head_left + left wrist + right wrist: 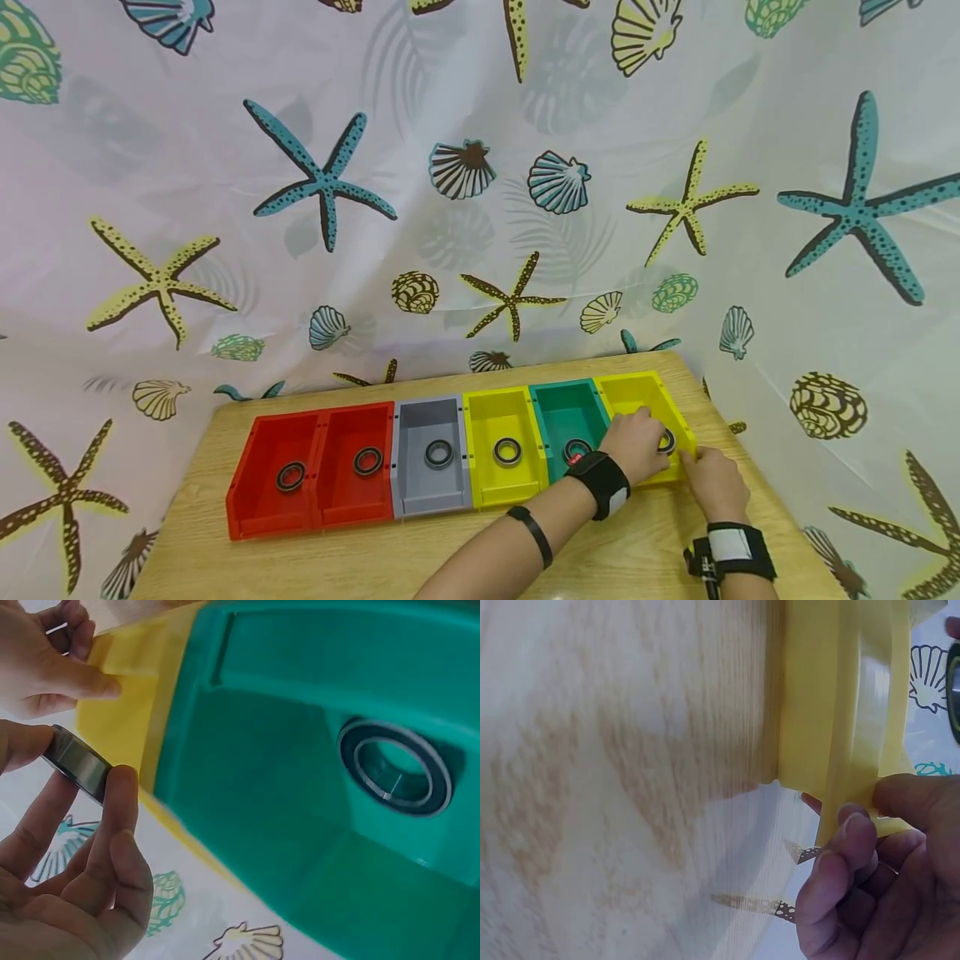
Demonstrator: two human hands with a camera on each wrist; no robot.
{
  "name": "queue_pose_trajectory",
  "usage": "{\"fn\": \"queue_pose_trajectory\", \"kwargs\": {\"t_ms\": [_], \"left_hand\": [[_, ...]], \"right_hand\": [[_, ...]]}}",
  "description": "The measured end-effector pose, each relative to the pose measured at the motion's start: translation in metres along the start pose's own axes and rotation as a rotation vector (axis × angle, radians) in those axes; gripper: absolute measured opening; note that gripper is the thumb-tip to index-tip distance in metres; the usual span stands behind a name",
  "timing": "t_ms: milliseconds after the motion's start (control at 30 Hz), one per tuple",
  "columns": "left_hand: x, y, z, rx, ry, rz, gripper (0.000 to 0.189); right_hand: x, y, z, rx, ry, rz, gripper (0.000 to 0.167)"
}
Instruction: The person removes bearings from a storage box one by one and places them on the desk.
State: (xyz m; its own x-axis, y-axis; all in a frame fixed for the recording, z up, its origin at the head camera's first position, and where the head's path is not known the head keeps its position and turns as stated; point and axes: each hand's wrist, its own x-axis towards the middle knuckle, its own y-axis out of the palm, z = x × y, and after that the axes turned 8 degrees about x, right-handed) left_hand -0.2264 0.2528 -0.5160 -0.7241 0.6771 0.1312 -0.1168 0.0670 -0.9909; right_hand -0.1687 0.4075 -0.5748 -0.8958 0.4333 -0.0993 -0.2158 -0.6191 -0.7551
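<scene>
My left hand (633,444) is over the rightmost yellow bin (626,392) and pinches a ring-shaped bearing (81,765) between thumb and fingers. In the left wrist view the bearing is seen nearly edge-on, with its shiny metal rim showing. My right hand (716,483) grips the front right corner of that same bin, thumb on one side of the yellow wall (847,712) and curled fingers on the other. Beside it, the green bin (566,400) has a black-sealed bearing (395,766) inside, partly behind my left wrist in the head view.
Leftward in the row come another yellow bin (495,408), a grey bin (431,417) and two red bins (360,492), each with one bearing. The row stands on a wooden table (420,558). A shell-and-starfish patterned curtain (480,225) hangs behind and beside it.
</scene>
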Motion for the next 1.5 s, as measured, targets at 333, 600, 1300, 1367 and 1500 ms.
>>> {"fn": "queue_pose_trajectory", "kwargs": {"t_ms": [333, 600, 1300, 1367, 1500], "left_hand": [[0.005, 0.016, -0.005, 0.064, -0.040, 0.037, 0.019], [0.008, 0.019, -0.013, 0.167, -0.035, 0.055, 0.018], [0.029, 0.060, -0.013, 0.300, -0.044, 0.098, 0.005], [0.030, 0.062, -0.014, 0.307, -0.049, 0.090, 0.006], [0.032, 0.065, -0.018, 0.313, -0.067, 0.090, 0.009]], "right_hand": [[0.001, 0.002, -0.001, -0.005, -0.005, -0.004, 0.034], [0.002, 0.003, -0.001, -0.009, -0.022, -0.017, 0.036], [0.002, 0.003, -0.001, -0.006, 0.020, -0.006, 0.035], [0.002, 0.003, -0.001, -0.004, 0.020, -0.009, 0.034], [0.002, 0.003, -0.003, -0.002, 0.022, -0.007, 0.034]]}}
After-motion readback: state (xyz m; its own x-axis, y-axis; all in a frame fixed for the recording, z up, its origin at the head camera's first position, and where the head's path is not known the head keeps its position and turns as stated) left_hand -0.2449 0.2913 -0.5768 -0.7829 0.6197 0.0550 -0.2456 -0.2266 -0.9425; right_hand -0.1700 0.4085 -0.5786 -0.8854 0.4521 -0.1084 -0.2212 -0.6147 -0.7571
